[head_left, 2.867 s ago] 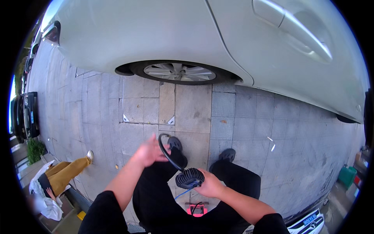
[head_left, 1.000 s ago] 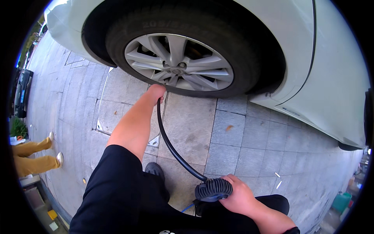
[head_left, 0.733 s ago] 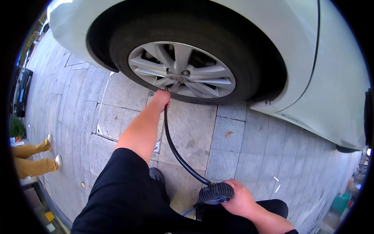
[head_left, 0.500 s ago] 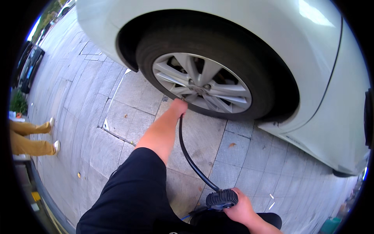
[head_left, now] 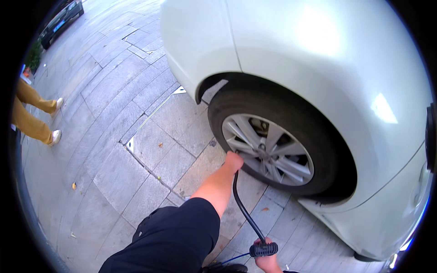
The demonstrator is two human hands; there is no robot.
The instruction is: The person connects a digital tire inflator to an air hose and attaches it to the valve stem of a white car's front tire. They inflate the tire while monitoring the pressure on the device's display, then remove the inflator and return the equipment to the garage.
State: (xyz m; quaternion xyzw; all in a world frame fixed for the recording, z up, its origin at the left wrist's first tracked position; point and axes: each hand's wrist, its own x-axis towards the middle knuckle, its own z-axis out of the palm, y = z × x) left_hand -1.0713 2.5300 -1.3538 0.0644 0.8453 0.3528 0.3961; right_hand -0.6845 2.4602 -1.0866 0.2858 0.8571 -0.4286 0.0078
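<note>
Against the lower left edge of the silver alloy wheel point(head_left: 268, 154), my left hand point(head_left: 234, 161) is closed around the end of a black air hose point(head_left: 246, 211). The hose fitting and the valve are hidden by my fingers. From there the hose curves down to a tyre inflator gauge point(head_left: 263, 249) with a ribbed black rubber guard. My right hand point(head_left: 267, 261) grips the gauge from below and behind, near the lower edge; its dial does not show. A thin blue line point(head_left: 234, 259) runs leftward from the gauge.
The white car's body point(head_left: 291, 50) curves over the black tyre point(head_left: 327, 150). Grey stone paving point(head_left: 114, 123) spreads to the left. A person in tan trousers point(head_left: 34, 111) stands at the far left, with a dark parked car point(head_left: 61, 20) beyond.
The view has shifted, so the wheel and both hands sit lower in it, the wheel farther right. My left hand stays at the rim. The gauge now appears more edge-on.
</note>
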